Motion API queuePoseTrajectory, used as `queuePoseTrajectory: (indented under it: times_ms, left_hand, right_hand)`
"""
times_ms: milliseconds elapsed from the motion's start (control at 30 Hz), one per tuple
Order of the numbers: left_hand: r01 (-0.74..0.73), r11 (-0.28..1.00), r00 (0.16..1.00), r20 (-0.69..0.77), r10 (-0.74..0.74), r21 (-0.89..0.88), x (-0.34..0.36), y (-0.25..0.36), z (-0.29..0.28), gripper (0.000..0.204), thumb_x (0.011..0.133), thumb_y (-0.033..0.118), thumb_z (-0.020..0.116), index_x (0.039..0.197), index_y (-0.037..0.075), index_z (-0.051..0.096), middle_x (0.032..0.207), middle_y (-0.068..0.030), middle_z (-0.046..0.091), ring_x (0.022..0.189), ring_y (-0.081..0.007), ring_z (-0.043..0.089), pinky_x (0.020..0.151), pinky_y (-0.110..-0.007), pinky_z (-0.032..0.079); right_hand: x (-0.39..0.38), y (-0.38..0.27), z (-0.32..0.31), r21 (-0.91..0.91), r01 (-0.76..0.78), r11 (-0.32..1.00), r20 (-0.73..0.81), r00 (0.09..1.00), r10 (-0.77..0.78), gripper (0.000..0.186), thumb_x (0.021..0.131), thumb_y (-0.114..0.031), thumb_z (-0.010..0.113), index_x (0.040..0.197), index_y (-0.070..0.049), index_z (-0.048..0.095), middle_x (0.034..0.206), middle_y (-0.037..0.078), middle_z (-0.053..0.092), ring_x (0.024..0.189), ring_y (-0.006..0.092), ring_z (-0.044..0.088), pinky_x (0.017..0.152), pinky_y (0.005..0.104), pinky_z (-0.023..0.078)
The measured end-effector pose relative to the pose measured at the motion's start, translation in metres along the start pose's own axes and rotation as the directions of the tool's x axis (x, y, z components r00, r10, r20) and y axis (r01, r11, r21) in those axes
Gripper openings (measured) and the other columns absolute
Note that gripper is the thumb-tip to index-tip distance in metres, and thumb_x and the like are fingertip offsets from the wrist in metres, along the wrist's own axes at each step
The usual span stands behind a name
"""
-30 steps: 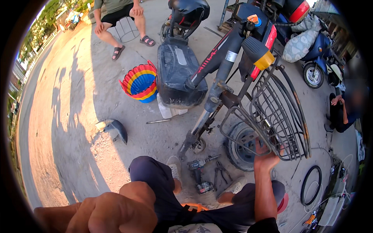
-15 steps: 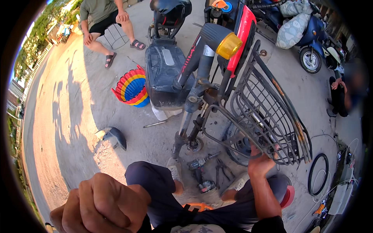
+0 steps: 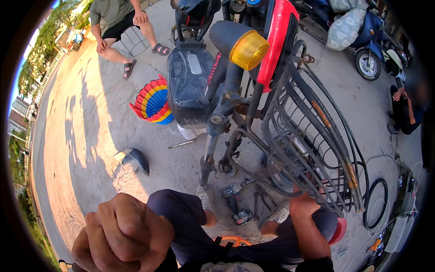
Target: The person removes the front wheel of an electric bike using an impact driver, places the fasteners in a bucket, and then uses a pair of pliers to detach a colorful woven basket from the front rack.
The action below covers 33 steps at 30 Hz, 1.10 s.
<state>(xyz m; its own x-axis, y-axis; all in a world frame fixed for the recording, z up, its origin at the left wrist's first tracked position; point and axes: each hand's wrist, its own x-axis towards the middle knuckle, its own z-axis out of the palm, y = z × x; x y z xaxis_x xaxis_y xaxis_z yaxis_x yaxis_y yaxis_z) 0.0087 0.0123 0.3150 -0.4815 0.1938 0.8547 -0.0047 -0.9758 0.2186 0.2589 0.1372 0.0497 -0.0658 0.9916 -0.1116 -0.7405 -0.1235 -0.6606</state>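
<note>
My left hand (image 3: 124, 231) is a closed fist close at the lower left; whatever lies inside it is hidden. My right hand (image 3: 304, 209) reaches low behind the wire basket (image 3: 312, 122), beside a wheel (image 3: 283, 174). Its fingers curl behind the bars, and what they grip is hidden. Before me stands the front of a two-wheeler, with a bare fork leg (image 3: 209, 152), a dark lamp with an amber lens (image 3: 250, 49) and a red panel (image 3: 280, 41). Between my feet lie a cordless power tool (image 3: 234, 203) and dark pliers-like tools (image 3: 263, 197).
A striped plastic basket (image 3: 153, 102) stands beside the black scooter body (image 3: 190, 88). A curved dark piece (image 3: 135, 159) and a metal rod (image 3: 182, 143) lie on the ground. Rightward are a black tyre (image 3: 377, 204), cables and a blue scooter (image 3: 367, 50). Two people (image 3: 115, 27) (image 3: 403, 111) sit nearby.
The lamp and red panel have swung nearer and to the left, and the wire basket has come lower. My left fist has moved slightly right; my right hand stays low behind the basket.
</note>
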Motion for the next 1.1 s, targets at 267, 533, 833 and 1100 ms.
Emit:
queuePoseTrajectory:
  times_ms: [267,533,833,1100]
  left_hand:
    - [-0.010,0.999,1.000,-0.014,0.010,0.031,0.004,-0.008,-0.014,0.049,0.101,0.015,0.044,0.052,0.019,0.042,0.036,0.0077,0.037,0.029,-0.0008,0.023,0.036,-0.018,0.014]
    - [0.002,0.998,0.996,-0.089,0.004,0.061,0.008,-0.012,-0.035,0.048,0.102,0.014,0.042,0.054,0.019,0.043,0.037,0.0065,0.037,0.030,-0.0026,0.024,0.036,-0.018,0.015]
    - [0.167,0.971,0.976,-0.165,-0.140,0.168,0.006,-0.006,-0.038,0.048,0.101,0.024,0.044,0.053,0.020,0.039,0.039,0.0053,0.036,0.034,-0.0060,0.023,0.045,-0.024,0.020]
    - [0.138,0.976,0.990,-0.046,-0.132,0.167,-0.002,0.023,-0.015,0.048,0.100,0.023,0.043,0.052,0.019,0.040,0.041,0.0054,0.035,0.034,-0.0065,0.023,0.046,-0.024,0.020]
  right_hand:
    - [0.023,-0.013,0.040,0.005,-0.168,0.986,0.142,0.976,0.165,0.051,0.093,-0.046,0.053,0.131,-0.012,0.057,0.131,0.008,0.059,0.127,0.0280,0.052,0.113,0.0485,0.032]
    - [0.056,0.006,0.040,0.127,-0.063,0.990,0.021,0.998,0.061,0.042,0.092,-0.045,0.053,0.113,-0.010,0.064,0.123,0.007,0.063,0.119,0.0269,0.054,0.110,0.0466,0.033]
    - [0.018,0.001,0.048,0.062,0.027,0.998,-0.082,0.996,-0.021,0.057,0.094,-0.054,0.051,0.128,-0.008,0.057,0.130,0.012,0.059,0.126,0.0291,0.051,0.111,0.0467,0.035]
    - [-0.018,-0.003,0.029,-0.244,0.114,0.963,0.175,0.982,-0.072,0.060,0.097,-0.049,0.050,0.143,-0.011,0.044,0.138,0.012,0.051,0.123,0.0287,0.052,0.107,0.0453,0.039]
